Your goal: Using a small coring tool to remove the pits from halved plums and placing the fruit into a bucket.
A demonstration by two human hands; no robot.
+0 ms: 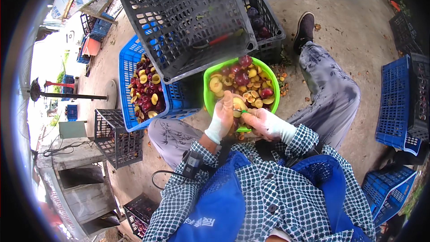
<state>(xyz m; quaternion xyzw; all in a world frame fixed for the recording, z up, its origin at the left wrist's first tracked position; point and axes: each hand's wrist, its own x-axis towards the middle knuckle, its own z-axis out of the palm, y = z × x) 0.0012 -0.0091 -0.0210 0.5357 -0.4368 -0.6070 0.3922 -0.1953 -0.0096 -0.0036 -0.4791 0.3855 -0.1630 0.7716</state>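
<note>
My left hand (220, 115), in a white fingerless glove, is closed on a plum (239, 103) whose yellow flesh shows. Close against it, my right hand (266, 124), gloved the same way, is closed on a small green tool (243, 111); its working end is hidden at the fruit. Both hands are over the near side of a bright green basin (275, 77). Whole dark red plums (242, 78) and yellow cut pieces (255, 94) fill the basin.
A blue crate (126, 65) of plum halves stands left of the basin. An empty black crate (179, 62) tilts above it, with a red-handled tool (220, 39) inside. Beyond, another black crate (278, 31) holds whole plums. Blue crates (389, 107) stand at right; scraps litter the floor.
</note>
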